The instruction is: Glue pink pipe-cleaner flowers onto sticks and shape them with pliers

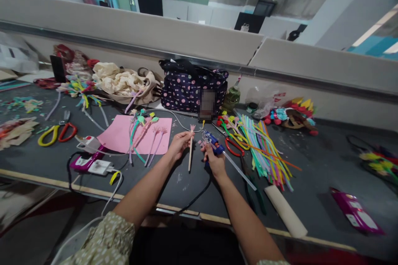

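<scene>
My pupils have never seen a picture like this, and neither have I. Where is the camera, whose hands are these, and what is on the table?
There is no robot here. A person wears a camera on their head, looking forward and down at their own bare hands. The left hand holds a pale stick topped with something pink. The right hand holds a blue glue gun. On the dark table, a pink sheet lies to the left; colourful fuzzy stems lie to the right. A patterned bag stands behind.
</scene>
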Demonstrator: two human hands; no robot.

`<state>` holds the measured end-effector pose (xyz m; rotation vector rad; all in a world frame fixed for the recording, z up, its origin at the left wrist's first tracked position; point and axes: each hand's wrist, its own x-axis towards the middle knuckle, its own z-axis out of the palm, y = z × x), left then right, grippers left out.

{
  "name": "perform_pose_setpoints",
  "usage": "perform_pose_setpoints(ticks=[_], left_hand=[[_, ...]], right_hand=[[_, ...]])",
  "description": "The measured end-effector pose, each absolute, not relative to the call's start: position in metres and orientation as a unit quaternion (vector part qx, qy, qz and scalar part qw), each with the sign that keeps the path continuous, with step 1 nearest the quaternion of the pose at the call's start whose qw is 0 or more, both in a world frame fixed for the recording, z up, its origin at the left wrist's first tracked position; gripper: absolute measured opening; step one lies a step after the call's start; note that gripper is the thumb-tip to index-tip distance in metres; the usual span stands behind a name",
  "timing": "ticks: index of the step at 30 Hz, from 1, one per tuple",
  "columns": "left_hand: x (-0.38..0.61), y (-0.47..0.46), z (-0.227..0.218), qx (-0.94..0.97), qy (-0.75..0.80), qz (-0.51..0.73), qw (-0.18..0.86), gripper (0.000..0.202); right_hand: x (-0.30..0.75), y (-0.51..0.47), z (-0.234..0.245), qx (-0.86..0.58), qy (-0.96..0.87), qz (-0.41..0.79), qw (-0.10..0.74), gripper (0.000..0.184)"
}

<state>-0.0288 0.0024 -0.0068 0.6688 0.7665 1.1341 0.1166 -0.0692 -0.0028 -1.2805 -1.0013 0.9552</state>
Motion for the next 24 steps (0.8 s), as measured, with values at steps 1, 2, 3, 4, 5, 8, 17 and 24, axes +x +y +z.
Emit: perform_pose_setpoints(ticks=[1, 2, 3, 4, 5, 8, 17, 24], left_hand=[[-0.0287, 0.0022, -0.0067, 0.303, 0.348, 0.514, 0.724, 0.043], [-0.0286, 0.0020, -0.0066, 0.303, 0.348, 0.513, 0.724, 0.043], [-0.0285, 0.0018, -0.0067, 0.304, 0.347, 0.512, 0.724, 0.043], [-0.0285, 0.0016, -0.0068, 0.306, 0.347, 0.511, 0.725, 0.044], [-0.0285, 0.0015, -0.0070, 0.309, 0.345, 0.510, 0.724, 0.044], [-0.0284, 0.0015, -0.0083, 0.321, 0.345, 0.508, 0.721, 0.044], [-0.0278, 0.0014, -0.0109, 0.332, 0.330, 0.505, 0.725, 0.042], [-0.0279, 0.0019, -0.0076, 0.321, 0.344, 0.506, 0.723, 0.042]], right_hand=[[0.1166, -0.0690, -0.0034, -0.548, -0.432, 0.411, 0.586, 0.046], [0.1167, -0.0688, -0.0040, -0.545, -0.434, 0.414, 0.586, 0.045], [0.1167, -0.0685, -0.0045, -0.542, -0.436, 0.416, 0.585, 0.045], [0.1168, -0.0684, -0.0051, -0.540, -0.438, 0.417, 0.585, 0.044], [0.1169, -0.0683, -0.0057, -0.540, -0.441, 0.418, 0.582, 0.043], [0.1175, -0.0680, -0.0082, -0.548, -0.453, 0.414, 0.568, 0.042], [0.1180, -0.0683, -0.0092, -0.547, -0.470, 0.414, 0.555, 0.042], [0.1167, -0.0689, -0.0047, -0.555, -0.456, 0.414, 0.559, 0.042]])
